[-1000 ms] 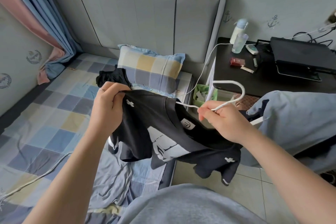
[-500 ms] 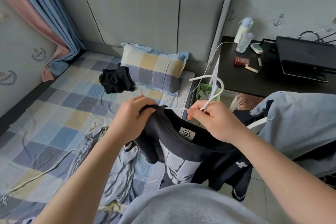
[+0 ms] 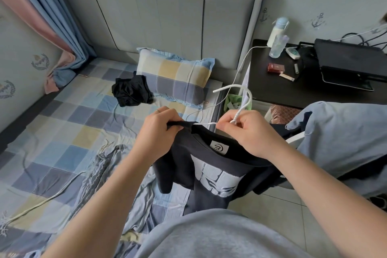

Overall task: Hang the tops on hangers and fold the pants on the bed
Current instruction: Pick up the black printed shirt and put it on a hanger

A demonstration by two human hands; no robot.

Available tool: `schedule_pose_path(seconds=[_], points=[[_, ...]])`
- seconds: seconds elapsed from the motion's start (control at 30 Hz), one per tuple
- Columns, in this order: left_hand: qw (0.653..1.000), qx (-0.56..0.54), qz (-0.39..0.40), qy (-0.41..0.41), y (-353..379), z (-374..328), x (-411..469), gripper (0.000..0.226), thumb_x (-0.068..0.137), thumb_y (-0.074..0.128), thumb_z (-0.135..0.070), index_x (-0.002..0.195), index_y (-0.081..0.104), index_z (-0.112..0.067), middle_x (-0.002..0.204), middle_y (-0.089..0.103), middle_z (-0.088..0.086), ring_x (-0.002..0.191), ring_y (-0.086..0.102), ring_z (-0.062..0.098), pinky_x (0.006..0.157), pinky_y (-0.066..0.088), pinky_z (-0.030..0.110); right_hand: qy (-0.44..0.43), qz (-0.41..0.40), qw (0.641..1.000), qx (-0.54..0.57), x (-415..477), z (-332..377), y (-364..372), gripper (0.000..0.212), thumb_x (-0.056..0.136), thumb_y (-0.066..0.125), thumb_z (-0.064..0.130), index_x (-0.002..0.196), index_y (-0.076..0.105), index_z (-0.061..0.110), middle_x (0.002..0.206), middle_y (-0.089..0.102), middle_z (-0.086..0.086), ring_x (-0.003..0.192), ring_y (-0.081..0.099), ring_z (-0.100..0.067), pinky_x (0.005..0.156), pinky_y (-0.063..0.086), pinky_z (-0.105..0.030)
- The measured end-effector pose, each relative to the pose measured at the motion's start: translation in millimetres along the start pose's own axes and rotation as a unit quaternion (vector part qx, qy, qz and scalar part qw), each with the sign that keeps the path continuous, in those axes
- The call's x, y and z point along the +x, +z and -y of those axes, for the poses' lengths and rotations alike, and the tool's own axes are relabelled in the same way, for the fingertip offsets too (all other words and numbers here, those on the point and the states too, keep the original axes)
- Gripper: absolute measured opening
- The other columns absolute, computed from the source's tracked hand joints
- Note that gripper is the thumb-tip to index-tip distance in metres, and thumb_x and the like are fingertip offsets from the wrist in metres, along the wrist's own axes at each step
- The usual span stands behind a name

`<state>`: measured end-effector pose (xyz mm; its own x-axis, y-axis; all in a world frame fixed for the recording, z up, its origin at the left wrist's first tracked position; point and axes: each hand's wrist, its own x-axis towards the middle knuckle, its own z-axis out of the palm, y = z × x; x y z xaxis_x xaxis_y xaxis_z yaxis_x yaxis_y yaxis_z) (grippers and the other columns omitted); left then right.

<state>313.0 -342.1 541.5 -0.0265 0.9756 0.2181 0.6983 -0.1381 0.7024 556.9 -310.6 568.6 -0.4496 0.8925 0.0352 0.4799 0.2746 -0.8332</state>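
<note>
My left grip (image 3: 159,132) pinches the shirt (image 3: 184,159) shoulder, right grip (image 3: 251,134) clamps the hanger (image 3: 249,96); tugging hard could slip the far shoulder off.

A home bedroom: a bed (image 3: 62,132) with checked sheets, a pillow (image 3: 176,75) against the padded headboard (image 3: 167,19), curtains (image 3: 48,12) upper left, a dark table (image 3: 278,88) at right.

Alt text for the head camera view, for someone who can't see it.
A person's left hand grips a black T-shirt at the shoulder while the right hand holds a white hanger at its collar. Behind, a checked pillow and a crumpled black garment lie on the bed.
</note>
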Motion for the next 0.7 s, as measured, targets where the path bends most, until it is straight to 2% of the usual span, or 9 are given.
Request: schedule_pose_path(seconds=[0.07, 0.13, 0.17, 0.27, 0.3, 0.37, 0.5, 0.6, 0.7], points=[[0.999, -0.038, -0.025, -0.017, 2.3, 1.1, -0.2, 0.039, 0.082, 0.075, 0.005, 0.072, 0.059, -0.029, 0.078, 0.059, -0.014, 0.073, 0.057, 0.001, 0.064, 0.042, 0.01, 0.003, -0.001, 1.0, 0.015, 2.7, -4.1, -4.1, 0.009, 0.092, 0.07, 0.03, 0.084, 0.073, 0.027, 0.07, 0.063, -0.01, 0.059, 0.054, -0.017, 0.064, 0.047, -0.028], [0.995, -0.072, -0.05, -0.046, 2.1, 4.7, 0.7, 0.041, 0.079, 0.075, 0.008, 0.068, 0.059, -0.028, 0.071, 0.06, -0.015, 0.069, 0.056, -0.001, 0.064, 0.044, 0.009, 0.009, 0.013, 1.0, 0.013, 4.1, -13.1, -10.3, 0.002, 0.09, 0.073, 0.028, 0.09, 0.073, 0.03, 0.075, 0.067, 0.01, 0.065, 0.06, -0.001, 0.067, 0.044, -0.01], [0.993, -0.085, -0.06, -0.062, 0.7, 7.6, 1.4, 0.042, 0.078, 0.076, 0.009, 0.067, 0.059, -0.029, 0.071, 0.061, -0.017, 0.067, 0.056, 0.0, 0.064, 0.046, 0.011, 0.013, 0.019, 1.0, -0.002, 4.1, -20.0, -14.3, 0.005, 0.089, 0.074, 0.027, 0.093, 0.073, 0.03, 0.078, 0.067, 0.019, 0.071, 0.061, 0.002, 0.071, 0.043, -0.007], [0.984, -0.122, -0.074, -0.111, -9.0, 18.5, 3.2, 0.043, 0.079, 0.075, 0.008, 0.067, 0.061, -0.031, 0.069, 0.062, -0.019, 0.066, 0.061, 0.016, 0.061, 0.057, 0.037, 0.042, 0.025, 0.997, -0.052, 2.4, -50.3, -29.2, 0.014, 0.087, 0.076, 0.033, 0.099, 0.071, 0.036, 0.091, 0.07, 0.018, 0.088, 0.066, -0.001, 0.082, 0.049, -0.017], [0.981, -0.13, -0.078, -0.118, -13.4, 22.2, 3.5, 0.043, 0.079, 0.075, 0.007, 0.067, 0.062, -0.032, 0.068, 0.062, -0.018, 0.064, 0.061, 0.018, 0.054, 0.056, 0.037, 0.062, 0.034, 0.995, -0.073, 1.1, -61.7, -34.3, 0.017, 0.086, 0.075, 0.036, 0.102, 0.07, 0.038, 0.095, 0.071, 0.018, 0.09, 0.066, 0.0, 0.083, 0.051, -0.021], [0.98, -0.139, -0.087, -0.112, -22.8, 27.0, 4.1, 0.046, 0.079, 0.075, 0.007, 0.067, 0.062, -0.035, 0.067, 0.062, -0.017, 0.058, 0.059, 0.009, 0.047, 0.051, 0.023, 0.119, 0.068, 0.988, -0.076, -3.1, -82.8, -42.1, 0.019, 0.085, 0.076, 0.039, 0.102, 0.068, 0.042, 0.096, 0.071, 0.018, 0.088, 0.067, 0.0, 0.078, 0.053, -0.026], [0.981, -0.134, -0.101, -0.098, -39.3, 35.5, 7.3, 0.053, 0.077, 0.074, 0.011, 0.066, 0.063, -0.039, 0.065, 0.062, -0.022, 0.054, 0.055, -0.003, 0.048, 0.042, 0.008, 0.181, 0.117, 0.975, -0.058, -9.6, -110.2, -47.8, 0.018, 0.088, 0.075, 0.015, 0.085, 0.073, 0.033, 0.082, 0.074, 0.013, 0.082, 0.068, -0.008, 0.082, 0.052, -0.034], [0.984, -0.11, -0.098, -0.099, -45.6, 45.6, 6.7, 0.051, 0.079, 0.074, 0.01, 0.066, 0.062, -0.038, 0.068, 0.061, -0.016, 0.055, 0.053, -0.001, 0.047, 0.041, 0.008, 0.179, 0.092, 0.974, -0.102, -5.7, -116.1, -50.0, 0.031, 0.087, 0.075, 0.01, 0.073, 0.07, 0.038, 0.07, 0.07, 0.013, 0.07, 0.063, -0.006, 0.067, 0.048, -0.023], [0.988, -0.075, -0.092, -0.1, -46.2, 53.6, 5.5, 0.044, 0.08, 0.076, 0.007, 0.069, 0.06, -0.032, 0.077, 0.061, -0.002, 0.057, 0.052, 0.0, 0.048, 0.042, 0.008, 0.18, 0.025, 0.974, -0.133, 3.4, -113.1, -50.3, 0.015, 0.083, 0.078, 0.014, 0.08, 0.07, 0.026, 0.078, 0.071, 0.003, 0.08, 0.067, -0.021, 0.075, 0.054, -0.037]])
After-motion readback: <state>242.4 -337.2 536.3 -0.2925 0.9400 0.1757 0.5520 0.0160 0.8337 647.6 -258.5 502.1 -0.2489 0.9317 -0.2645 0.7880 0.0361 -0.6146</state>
